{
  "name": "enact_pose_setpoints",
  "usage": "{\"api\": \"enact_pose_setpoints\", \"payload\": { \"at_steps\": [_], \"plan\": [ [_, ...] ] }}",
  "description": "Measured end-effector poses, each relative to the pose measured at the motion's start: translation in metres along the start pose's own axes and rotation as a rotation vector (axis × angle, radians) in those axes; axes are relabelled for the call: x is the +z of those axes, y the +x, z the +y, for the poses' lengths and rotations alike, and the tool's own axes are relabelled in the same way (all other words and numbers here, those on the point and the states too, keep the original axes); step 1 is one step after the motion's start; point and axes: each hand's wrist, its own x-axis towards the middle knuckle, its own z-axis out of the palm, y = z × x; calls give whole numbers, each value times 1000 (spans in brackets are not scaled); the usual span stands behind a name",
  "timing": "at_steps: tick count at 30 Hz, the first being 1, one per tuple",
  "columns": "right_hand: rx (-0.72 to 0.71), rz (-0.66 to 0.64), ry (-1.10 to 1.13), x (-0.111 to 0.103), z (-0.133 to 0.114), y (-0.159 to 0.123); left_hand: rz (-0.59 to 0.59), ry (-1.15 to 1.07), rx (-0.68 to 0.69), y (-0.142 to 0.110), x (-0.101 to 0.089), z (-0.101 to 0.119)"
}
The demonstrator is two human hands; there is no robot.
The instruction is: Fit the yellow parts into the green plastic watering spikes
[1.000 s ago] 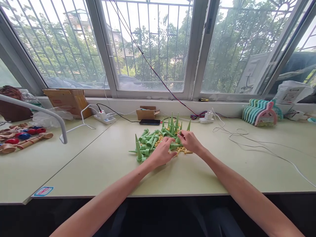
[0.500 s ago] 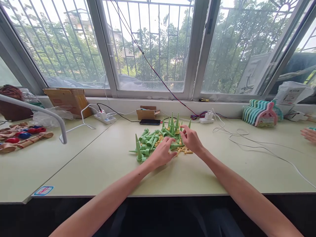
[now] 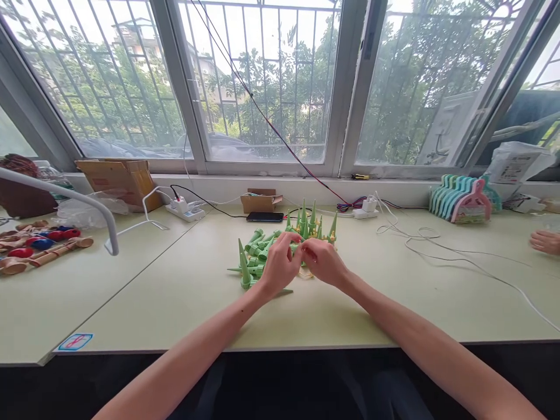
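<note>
My left hand [image 3: 282,261] and my right hand [image 3: 326,261] meet over the pile, fingertips pinched together. What they hold between them is hidden by the fingers. Green plastic cone-shaped spikes [image 3: 254,248] lie heaped to the left and behind my left hand, with one spike [image 3: 243,259] upright at the left edge. Beyond my right hand several green spikes [image 3: 312,220] stand point up, with small yellow pieces [image 3: 332,236] among them. A green pointed tip [image 3: 285,291] shows below my left wrist; whether it is held or lies on the table I cannot tell.
A black phone [image 3: 265,217] lies behind the pile before a small cardboard box [image 3: 261,202]. Power strips [image 3: 188,211] and white cables [image 3: 431,236] run along the back. Pastel hangers [image 3: 470,201] stand right, near another person's hand [image 3: 545,241]. Wooden toys [image 3: 48,245] lie left.
My hands have come together over the pile; the right moved down and left from the standing spikes. A green tip now shows below my left wrist. The other person's hand shifted slightly.
</note>
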Motion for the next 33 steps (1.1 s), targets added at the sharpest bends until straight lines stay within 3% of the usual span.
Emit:
{"api": "enact_pose_setpoints", "payload": {
  "at_steps": [5,10,13,16,19,22,24,28,33],
  "plan": [
    [-125,-20,42,15,-3,-3,122,37,133,0,-3,-4],
    [-177,-45,5,33,-5,-8,75,175,320,-2,-10,2],
    [-169,-60,-26,37,-6,-12,72,379,369,9,-30,16],
    [-121,-60,-53,37,-8,-14,55,445,226,42,-61,16],
    [-96,-53,-53,36,-10,-15,-75,494,82,89,-91,-20],
    [-88,-50,-51,36,-13,-15,-207,625,-101,124,-109,-79],
    [-92,-51,-55,36,-15,-15,-332,633,-214,134,-112,-116],
    [-100,-36,-68,34,-20,-15,-439,647,-267,138,-99,-164],
    [-95,-18,-76,33,-22,-15,-507,664,-267,145,-71,-187]
  ]
}}
